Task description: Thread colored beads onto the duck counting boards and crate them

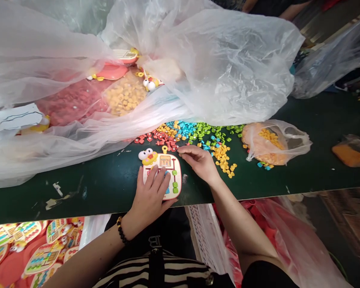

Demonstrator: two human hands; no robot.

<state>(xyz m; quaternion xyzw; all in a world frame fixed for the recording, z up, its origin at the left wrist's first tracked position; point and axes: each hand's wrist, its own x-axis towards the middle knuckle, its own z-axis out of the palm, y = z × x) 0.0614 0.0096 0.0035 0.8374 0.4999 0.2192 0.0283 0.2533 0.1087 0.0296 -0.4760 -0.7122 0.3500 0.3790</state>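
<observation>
A white toy board (177,176) with a red rim, a big-eyed yellow duck head and a yellow loop lies on the dark green table. Small green and blue pieces sit along its slots. My left hand (151,192) lies across the board with its fingers spread, covering the middle, its thumb by the lower edge. Just beyond the board's right side, my right hand (199,162) has thumb and fingertips pinched together; what is between them is hidden. Near those fingertips are loose red pieces (165,140), with yellow pieces (223,157), green pieces (208,130) and blue pieces (186,129) alongside.
Large clear plastic bags (228,64) cover the table's far side, over red and yellow pieces and more toys. A small bag of orange-yellow pieces (270,140) stands at right. Finished-looking boards (42,256) fill the space below left. A person's arm (294,11) shows beyond.
</observation>
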